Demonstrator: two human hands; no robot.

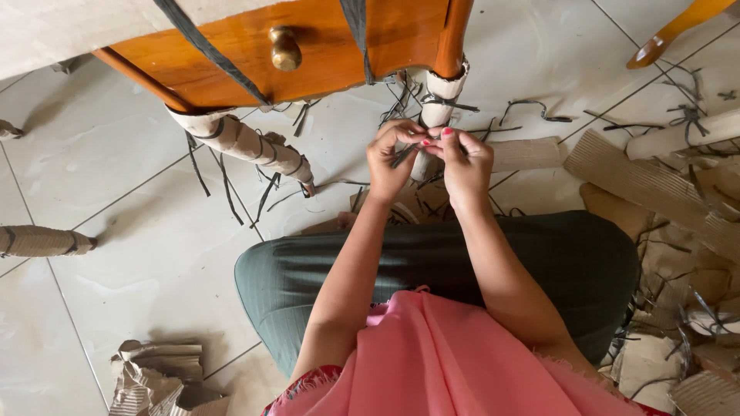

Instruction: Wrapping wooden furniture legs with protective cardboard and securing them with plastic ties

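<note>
My left hand (pixel 389 160) and my right hand (pixel 462 162) meet in front of a furniture leg wrapped in corrugated cardboard (pixel 436 104). Both pinch a thin dark strap (pixel 404 156) between the fingertips, close to the leg's lower end. The leg belongs to an orange wooden table (pixel 324 42) with a brass drawer knob (pixel 284 49). A second wrapped leg (pixel 247 142) slants to the left, bound with dark straps. I sit on the floor, my lap just below my hands.
Cut dark straps (pixel 532 108) litter the tiled floor (pixel 116 154). Corrugated cardboard sheets (pixel 647 185) pile up at the right, crumpled cardboard (pixel 154 377) lies at bottom left. Another wrapped leg (pixel 42 241) lies at the left edge, a wooden leg (pixel 671 31) at top right.
</note>
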